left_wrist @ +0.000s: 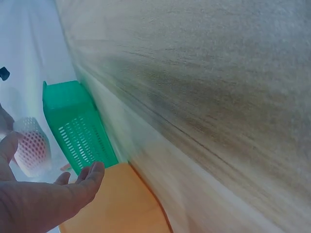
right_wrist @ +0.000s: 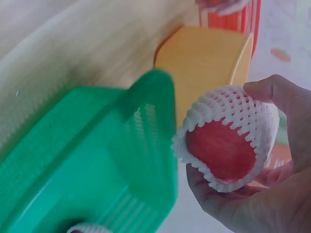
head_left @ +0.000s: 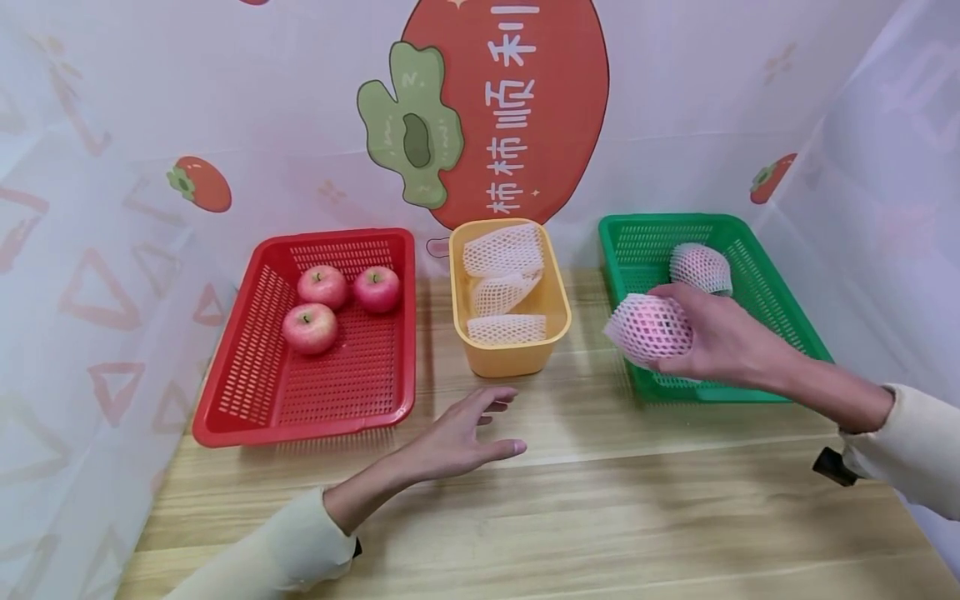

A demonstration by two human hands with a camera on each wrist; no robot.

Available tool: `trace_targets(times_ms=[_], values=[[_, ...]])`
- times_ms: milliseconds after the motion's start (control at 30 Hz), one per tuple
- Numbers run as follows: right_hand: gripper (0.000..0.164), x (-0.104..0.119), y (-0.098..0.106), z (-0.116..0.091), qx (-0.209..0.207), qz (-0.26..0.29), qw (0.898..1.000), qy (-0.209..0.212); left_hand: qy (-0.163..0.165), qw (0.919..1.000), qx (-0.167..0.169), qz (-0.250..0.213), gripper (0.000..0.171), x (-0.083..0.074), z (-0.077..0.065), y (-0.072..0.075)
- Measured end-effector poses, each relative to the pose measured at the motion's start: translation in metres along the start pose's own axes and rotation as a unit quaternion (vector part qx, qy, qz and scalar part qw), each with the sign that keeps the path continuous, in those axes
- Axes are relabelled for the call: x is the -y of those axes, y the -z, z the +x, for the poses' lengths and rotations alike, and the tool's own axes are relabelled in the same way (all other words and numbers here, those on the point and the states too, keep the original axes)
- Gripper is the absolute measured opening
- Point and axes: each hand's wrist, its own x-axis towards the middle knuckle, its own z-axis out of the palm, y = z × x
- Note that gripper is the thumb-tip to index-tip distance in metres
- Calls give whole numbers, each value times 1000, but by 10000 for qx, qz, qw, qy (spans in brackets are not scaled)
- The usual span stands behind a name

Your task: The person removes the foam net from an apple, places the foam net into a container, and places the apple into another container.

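In the head view my right hand (head_left: 720, 337) grips an apple in a white foam net sleeve (head_left: 651, 330) above the left part of the green basket (head_left: 798, 333). The right wrist view shows the red apple skin (right_wrist: 221, 150) through the sleeve's open end, with thumb and fingers around the net. My left hand (head_left: 457, 437) is empty, its fingers relaxed, in front of the yellow bin (head_left: 510, 360). Inside that bin lie several foam net sleeves (head_left: 504, 252). Another netted apple (head_left: 701, 268) sits in the green basket, partly behind the right hand.
On the left stands a red basket (head_left: 337, 400) holding three bare apples (head_left: 311, 327). All the containers are on a wooden table (head_left: 600, 517), against a printed cloth backdrop (head_left: 300, 108) that also runs along both sides.
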Motion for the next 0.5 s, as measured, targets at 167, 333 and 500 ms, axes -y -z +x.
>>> trace_targets(times_ms=[167, 333, 500], values=[[85, 18, -11, -6, 135, 10, 9993, 361, 38, 9999, -28, -104, 69, 2, 2, 0], [87, 30, -27, -10, 350, 143, 9978, 552, -34, 9998, -105, -193, 67, 4, 3, 0], [88, 35, -48, -14, 474, 172, 9964, 677, -39, 9995, -213, -240, 66, 5, 4, -2]])
